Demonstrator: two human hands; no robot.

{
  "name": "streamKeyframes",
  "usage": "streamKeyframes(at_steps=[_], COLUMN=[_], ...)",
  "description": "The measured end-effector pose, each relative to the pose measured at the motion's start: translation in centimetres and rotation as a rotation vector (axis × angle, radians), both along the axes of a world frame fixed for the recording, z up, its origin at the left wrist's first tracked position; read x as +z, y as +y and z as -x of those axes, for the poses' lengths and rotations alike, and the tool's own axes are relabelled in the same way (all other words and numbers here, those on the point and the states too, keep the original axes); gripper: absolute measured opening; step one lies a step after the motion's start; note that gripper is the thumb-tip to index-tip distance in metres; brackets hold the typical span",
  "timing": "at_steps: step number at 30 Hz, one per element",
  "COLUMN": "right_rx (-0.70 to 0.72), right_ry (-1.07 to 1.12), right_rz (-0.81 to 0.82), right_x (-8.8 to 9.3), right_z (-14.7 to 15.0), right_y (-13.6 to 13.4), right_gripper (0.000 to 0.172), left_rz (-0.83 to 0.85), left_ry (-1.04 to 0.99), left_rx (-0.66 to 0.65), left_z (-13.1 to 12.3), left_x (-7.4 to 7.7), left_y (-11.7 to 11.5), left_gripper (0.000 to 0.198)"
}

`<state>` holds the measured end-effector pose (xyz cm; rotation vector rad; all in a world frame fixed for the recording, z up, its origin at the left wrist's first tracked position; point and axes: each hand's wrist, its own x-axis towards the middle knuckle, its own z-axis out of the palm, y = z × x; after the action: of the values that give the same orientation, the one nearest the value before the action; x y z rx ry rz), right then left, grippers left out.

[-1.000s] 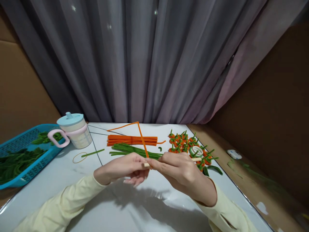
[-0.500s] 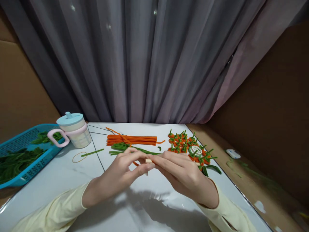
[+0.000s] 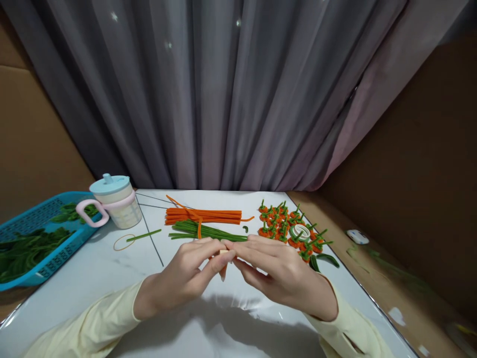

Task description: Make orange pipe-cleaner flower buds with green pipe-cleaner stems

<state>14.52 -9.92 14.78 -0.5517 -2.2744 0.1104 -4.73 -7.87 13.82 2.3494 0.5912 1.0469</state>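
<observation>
Both hands meet above the front middle of the white table. My left hand is closed, thumb and fingers pinching a small pale piece and an orange pipe cleaner, of which only a short bit shows below the fingertips. My right hand has its fingertips pressed together at the same spot, on the orange pipe cleaner; the fingers hide most of it. Just beyond lie a bundle of orange pipe cleaners and a bundle of green pipe cleaners.
Several orange and green pipe-cleaner pieces stand at right around a roll of tape. A lidded cup, a rubber band, a green stem and a blue basket with greenery are at left. A curtain hangs behind.
Both hands have shifted slightly left and closer to me, still together. More of the orange pipe cleaner shows beneath the fingertips now. The things on the table lie as before.
</observation>
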Motion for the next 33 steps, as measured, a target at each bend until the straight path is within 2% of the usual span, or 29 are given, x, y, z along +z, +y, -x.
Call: streamKeyframes(at_steps=[5, 11, 14, 18, 22, 27, 30, 33], right_rx=[-0.077, -0.134, -0.115, -0.12, -0.153, -0.159, -0.21, -0.266], right_ry=[0.028, 0.006, -0.002, -0.021, -0.03, -0.029, -0.043, -0.067], right_rz=[-0.004, 0.204, 0.225, 0.109, -0.027, -0.189, -0.298, -0.389], right_x=[0.0, 1.4, 1.9, 1.6, 0.8, 0.4, 0.3, 0.3], right_z=[0.1, 0.0, 0.2, 1.0, 1.7, 2.2, 2.6, 2.9], right_y=[-0.2, -1.2, -1.8, -2.5, -2.7, -2.7, -2.9, -3.1], right_gripper=[0.033, 0.016, 0.012, 0.015, 0.018, 0.019, 0.017, 0.017], left_rz=[0.118, 0.193, 0.195, 0.166, 0.049, -0.086, -0.067, 0.033], left_ry=[0.001, 0.024, 0.02, -0.014, -0.024, -0.014, -0.018, -0.039], left_rx=[0.01, 0.055, 0.074, 0.135, 0.161, 0.153, 0.16, 0.16], left_z=[0.0, -0.1, -0.2, -0.2, 0.2, 0.8, 1.1, 1.1], left_x=[0.7, 0.7, 0.6, 0.0, -0.4, 0.4, 0.9, 1.1], left_y=[-0.5, -1.6, -2.2, -2.6, -2.6, -3.4, -4.0, -4.2], left_gripper=[0.033, 0.033, 0.029, 0.025, 0.028, 0.027, 0.028, 0.031])
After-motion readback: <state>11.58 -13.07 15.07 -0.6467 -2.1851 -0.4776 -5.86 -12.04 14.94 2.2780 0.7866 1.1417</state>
